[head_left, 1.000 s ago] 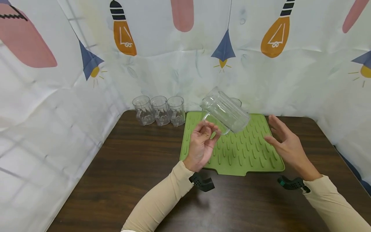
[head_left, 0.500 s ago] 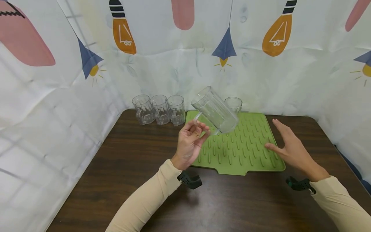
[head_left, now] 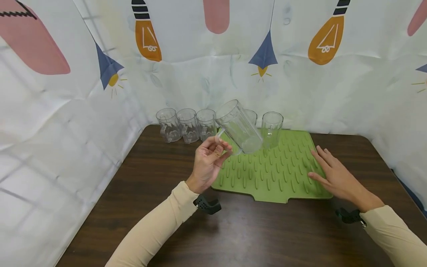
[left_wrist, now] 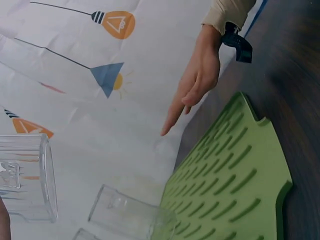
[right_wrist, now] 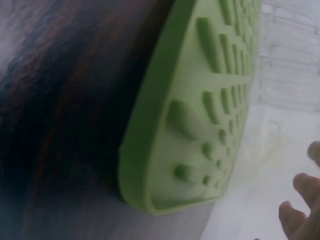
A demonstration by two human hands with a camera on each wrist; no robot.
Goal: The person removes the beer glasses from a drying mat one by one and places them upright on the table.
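In the head view my left hand (head_left: 208, 159) grips a clear mug (head_left: 240, 128) by its handle. The mug is tilted above the left part of a green ridged mat (head_left: 283, 178), its mouth up and to the left. At the mat's back stands another clear mug (head_left: 272, 129). A further mug (head_left: 251, 115) is partly hidden behind the held one. My right hand (head_left: 337, 178), fingers straight and holding nothing, is over the mat's right edge; whether it touches the mat I cannot tell. The left wrist view shows the held mug (left_wrist: 27, 175) at the left edge.
Three clear mugs stand in a row on the dark wooden table (head_left: 153, 178), left of the mat; the leftmost mug (head_left: 169, 126) is at the far left corner. A white printed curtain (head_left: 186, 81) hangs behind the table and along both sides.
My left hand has moved left with the tilted mug, bringing the mugs at the mat's back into sight. The right hand has shifted slightly right and lower.
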